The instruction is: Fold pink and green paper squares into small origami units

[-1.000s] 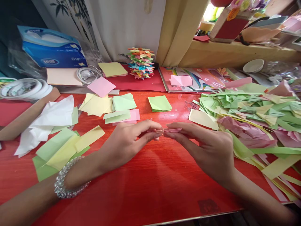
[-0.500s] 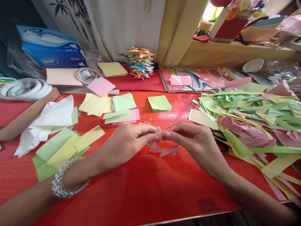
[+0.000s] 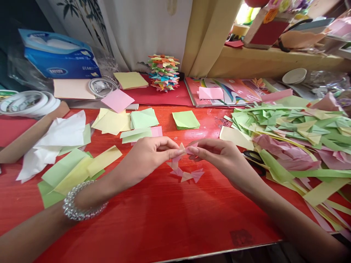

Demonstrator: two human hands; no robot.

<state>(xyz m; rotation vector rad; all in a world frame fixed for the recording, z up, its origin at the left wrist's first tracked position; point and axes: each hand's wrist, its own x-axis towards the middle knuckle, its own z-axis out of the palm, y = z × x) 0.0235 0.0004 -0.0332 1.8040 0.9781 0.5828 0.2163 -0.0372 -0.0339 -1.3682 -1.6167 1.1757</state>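
Between my two hands, above the red table (image 3: 153,219), hangs a chain of folded paper pieces (image 3: 187,176) in pink and pale peach. My left hand (image 3: 149,157) pinches a peach piece at the chain's upper end between thumb and fingertips. My right hand (image 3: 219,155) pinches a pink folded piece right beside it, the fingertips nearly meeting. The chain's lower part curves down below the fingers. Whether the pink piece is joined to the peach one cannot be made out.
Green sticky notes (image 3: 186,120) lie behind my hands. A multicoloured folded-paper tower (image 3: 163,73) stands at the back. Scissors (image 3: 255,160) lie beside heaped green paper pieces (image 3: 296,120) on the right. Tape rolls (image 3: 24,104), a tissue pack (image 3: 61,56) and loose papers (image 3: 79,164) occupy the left.
Both hands have shifted slightly up and left. The chain's lower part now hangs a little further left and lower, and more of the pink piece shows at my right fingertips.
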